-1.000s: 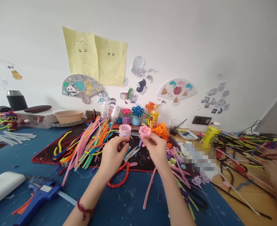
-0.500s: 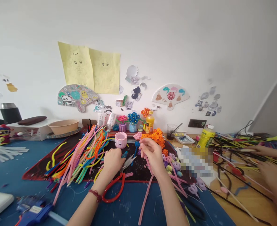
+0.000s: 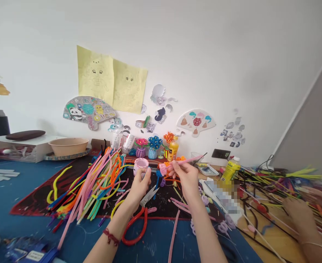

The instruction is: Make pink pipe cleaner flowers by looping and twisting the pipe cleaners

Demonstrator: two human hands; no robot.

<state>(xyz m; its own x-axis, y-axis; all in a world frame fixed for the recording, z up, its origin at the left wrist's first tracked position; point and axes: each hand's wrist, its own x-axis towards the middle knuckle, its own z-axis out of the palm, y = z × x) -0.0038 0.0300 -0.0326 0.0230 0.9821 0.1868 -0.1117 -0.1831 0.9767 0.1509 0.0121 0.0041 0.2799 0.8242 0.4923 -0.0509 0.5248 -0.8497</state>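
Observation:
My right hand (image 3: 187, 179) is closed in a pinch on a pink pipe-cleaner flower (image 3: 163, 168), whose long stem (image 3: 191, 160) points up and to the right. My left hand (image 3: 139, 184) is curled in front of a small pink-and-white pot (image 3: 141, 163), hiding its lower part. A bit of blue shows at the left fingertips; whether they grip it or touch the pot I cannot tell. Scissors with red handles (image 3: 135, 233) lie just below my left hand, blades apart. A loose pink pipe cleaner (image 3: 174, 235) lies between my forearms.
A heap of coloured pipe cleaners (image 3: 95, 186) spreads across the dark mat at left. Behind are a blue flower pot (image 3: 152, 153) and an orange drink bottle (image 3: 173, 149). A blue glue gun (image 3: 31, 252) lies front left. Another person's hands (image 3: 300, 212) are at the right.
My right hand has turned, bringing the pink flower's stem from hanging down to pointing up right. My left hand has moved up from beside the scissors to the pink pot. The view has shifted slightly.

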